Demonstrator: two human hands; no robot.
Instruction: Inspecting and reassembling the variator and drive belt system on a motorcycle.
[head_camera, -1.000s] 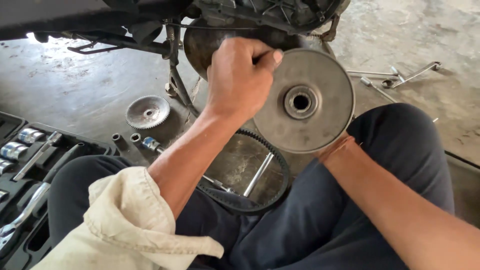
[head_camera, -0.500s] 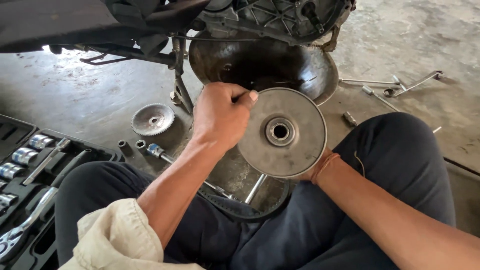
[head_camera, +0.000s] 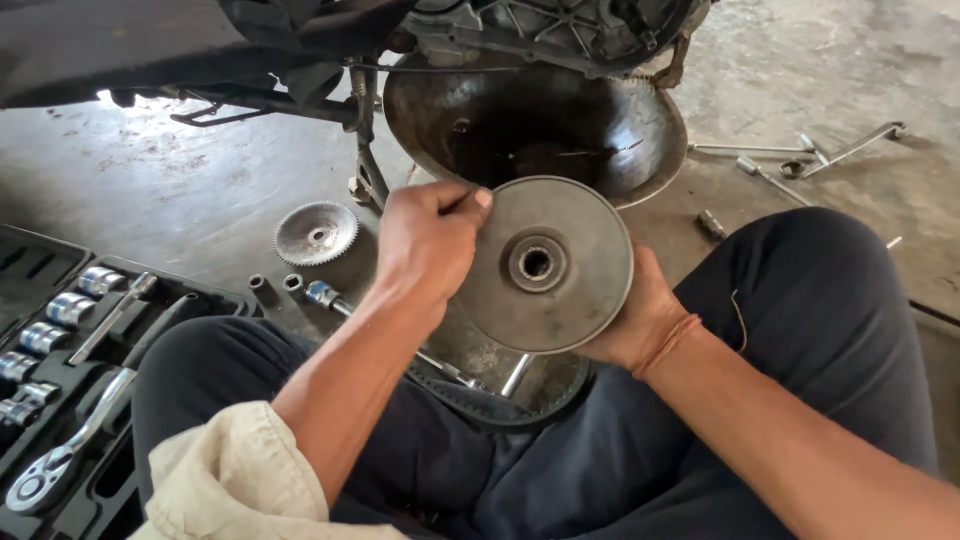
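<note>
Daylight was soft and even, strongest over the concrete floor (head_camera: 900, 60) at the far right, which looked pale and slightly washed out. The far left lay in deep shadow beneath the vehicle's underside (head_camera: 150, 50), with one small bright patch showing under it. The metal disc (head_camera: 545, 265) caught a dull, matte sheen without hard glare, while the chrome sockets (head_camera: 70, 310) in the case at the near left gave small bright highlights. Shadows under the arms and legs were soft-edged. Focus was sharp across the middle; the pale sleeve (head_camera: 240, 480) at the near edge was a little soft. Little edge distortion showed.
</note>
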